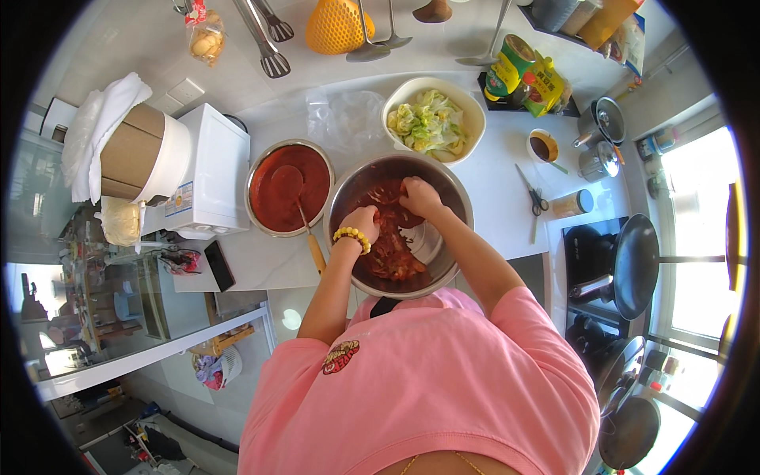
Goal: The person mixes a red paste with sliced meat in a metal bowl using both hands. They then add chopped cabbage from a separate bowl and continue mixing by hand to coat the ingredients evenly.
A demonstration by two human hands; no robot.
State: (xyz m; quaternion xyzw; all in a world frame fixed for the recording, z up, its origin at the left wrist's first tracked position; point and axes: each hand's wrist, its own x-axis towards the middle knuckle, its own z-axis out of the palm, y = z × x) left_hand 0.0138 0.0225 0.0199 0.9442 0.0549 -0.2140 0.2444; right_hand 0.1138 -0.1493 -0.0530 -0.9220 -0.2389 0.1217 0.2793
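Note:
Before me stands a wide stainless steel bowl [460,190] holding leafy vegetable pieces [395,261] coated in red sauce. Inside it, at the left, my left hand [363,219] has its fingers curled on some coated leaves; a yellow bead bracelet circles that wrist. My right hand [420,197] grips coated leaves near the far side, its fingertips partly hidden. Left of the bowl is a steel basin of red sauce [270,190], with a wooden-handled ladle [290,181] resting in it. Behind them, a white bowl [476,133] contains chopped pale-green cabbage [427,122].
A crumpled plastic bag [350,119] lies behind the basin. Scissors [534,199], a jar [573,203] and a small cup of dark sauce [540,145] are at the right, before a hob with a frying pan [638,267]. A phone [219,265] sits near the left counter edge.

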